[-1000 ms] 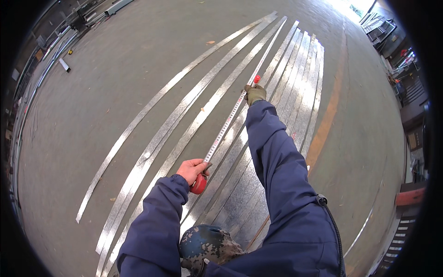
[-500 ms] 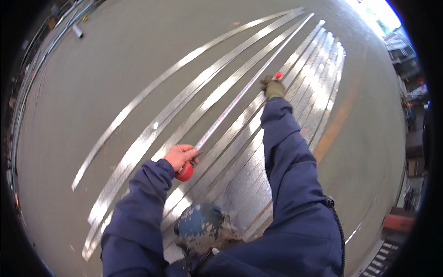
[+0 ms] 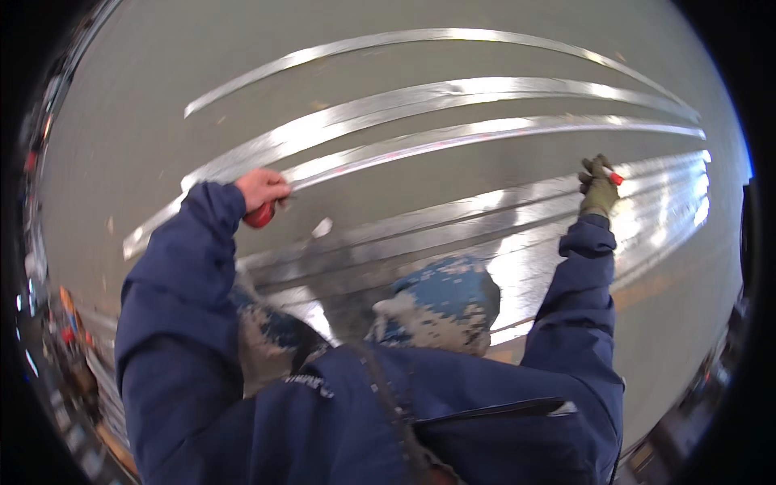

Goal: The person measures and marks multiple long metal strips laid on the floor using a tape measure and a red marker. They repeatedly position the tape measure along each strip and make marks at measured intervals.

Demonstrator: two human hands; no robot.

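Note:
My bare left hand [image 3: 263,188] grips a red tape measure [image 3: 259,216] at the left end of a metal strip. Its pale blade [image 3: 420,149] stretches far to the right along the near edge of that strip [image 3: 477,127]. On the right, my right hand [image 3: 599,194], in an olive glove, holds a marker [image 3: 617,178] with a red end and a white part; the rest of it is hidden by the glove. That hand is over a group of shiny metal strips [image 3: 436,217] lying side by side. A small pale scrap [image 3: 322,227] is near the tape case.
Beyond the tape, more long metal strips [image 3: 364,107] lie on the grey floor [image 3: 323,20], one [image 3: 404,37] farthest off. My knee in camouflage cloth [image 3: 444,303] is over the near strips. Blurred clutter [image 3: 81,364] lines the left side.
The view has turned, so the strips now run left to right. My hands are farther apart, with tape measure and marker still held; the scrap and both camouflage-clad legs now show.

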